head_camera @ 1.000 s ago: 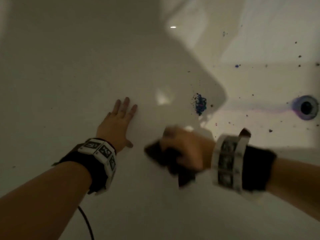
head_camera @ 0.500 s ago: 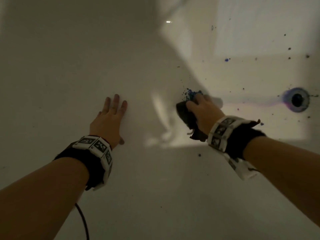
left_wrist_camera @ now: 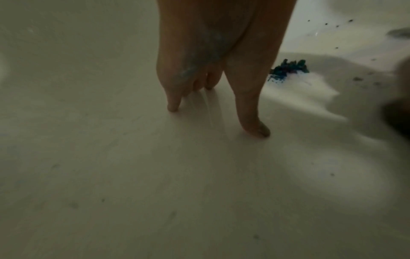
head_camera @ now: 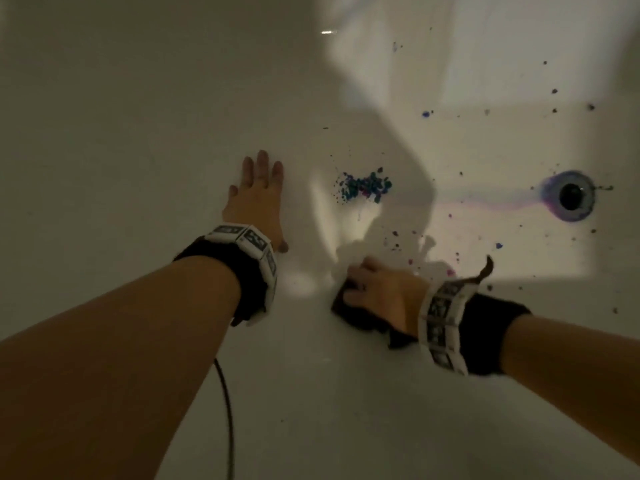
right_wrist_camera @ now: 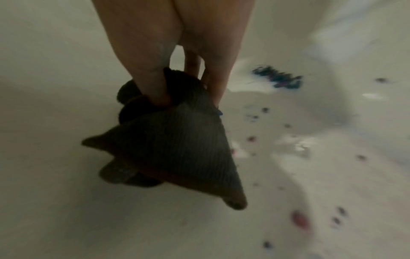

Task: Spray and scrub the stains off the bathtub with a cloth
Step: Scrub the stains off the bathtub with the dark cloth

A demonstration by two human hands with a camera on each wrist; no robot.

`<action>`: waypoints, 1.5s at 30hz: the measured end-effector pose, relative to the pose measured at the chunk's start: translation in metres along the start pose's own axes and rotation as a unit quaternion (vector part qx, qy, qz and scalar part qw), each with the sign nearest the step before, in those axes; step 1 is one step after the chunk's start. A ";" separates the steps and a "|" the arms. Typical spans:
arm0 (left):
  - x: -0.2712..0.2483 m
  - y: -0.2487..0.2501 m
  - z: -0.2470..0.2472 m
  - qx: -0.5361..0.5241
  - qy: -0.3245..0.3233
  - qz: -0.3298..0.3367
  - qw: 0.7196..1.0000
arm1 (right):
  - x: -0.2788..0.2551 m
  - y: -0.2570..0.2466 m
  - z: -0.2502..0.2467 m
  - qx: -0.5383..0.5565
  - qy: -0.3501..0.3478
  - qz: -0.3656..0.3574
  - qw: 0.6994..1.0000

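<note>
My right hand [head_camera: 375, 289] grips a dark bunched cloth [head_camera: 349, 311] on the white bathtub floor [head_camera: 311, 393], below and right of a blue clump of stain [head_camera: 365, 187]. In the right wrist view the cloth [right_wrist_camera: 177, 149] hangs as a dark wedge from my fingers, with the blue clump [right_wrist_camera: 278, 78] beyond it. My left hand [head_camera: 258, 195] lies flat with straight fingers on the tub floor, left of the clump. The left wrist view shows its fingertips [left_wrist_camera: 255, 128] pressing the surface, the blue clump [left_wrist_camera: 288, 67] to their right.
The drain [head_camera: 573, 195] sits at the right, ringed in purple, with a faint pink streak leading to it. Small dark, blue and pink specks [head_camera: 450, 271] dot the lit right part of the tub. A black cable [head_camera: 227, 410] hangs under my left arm.
My right hand has pulled the cloth back from the blue clump toward me, uncovering the clump, now smeared wider. My left hand stays flat on the tub.
</note>
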State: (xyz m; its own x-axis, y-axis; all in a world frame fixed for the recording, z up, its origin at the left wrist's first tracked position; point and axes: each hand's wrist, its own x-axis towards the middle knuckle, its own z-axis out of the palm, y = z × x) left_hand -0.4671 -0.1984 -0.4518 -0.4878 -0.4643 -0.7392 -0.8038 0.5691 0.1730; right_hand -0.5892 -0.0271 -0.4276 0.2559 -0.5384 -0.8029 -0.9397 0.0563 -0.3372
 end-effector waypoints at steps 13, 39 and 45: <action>-0.002 0.005 -0.001 -0.033 0.002 -0.041 0.999 | 0.000 0.053 -0.071 0.025 0.060 0.095 0.993; 0.004 -0.004 0.008 -0.031 0.034 -0.019 0.999 | 0.044 -0.009 -0.067 0.130 0.193 0.050 0.971; 0.004 -0.005 0.007 -0.038 0.023 -0.023 0.999 | 0.038 0.035 -0.071 0.214 0.284 0.189 0.915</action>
State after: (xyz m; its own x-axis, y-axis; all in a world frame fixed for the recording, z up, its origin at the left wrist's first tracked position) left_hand -0.4629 -0.1983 -0.4597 -0.4643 -0.5206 -0.7165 -0.8481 0.4943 0.1905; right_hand -0.6285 -0.1051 -0.4350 -0.3421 -0.7562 -0.5577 -0.7310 0.5872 -0.3477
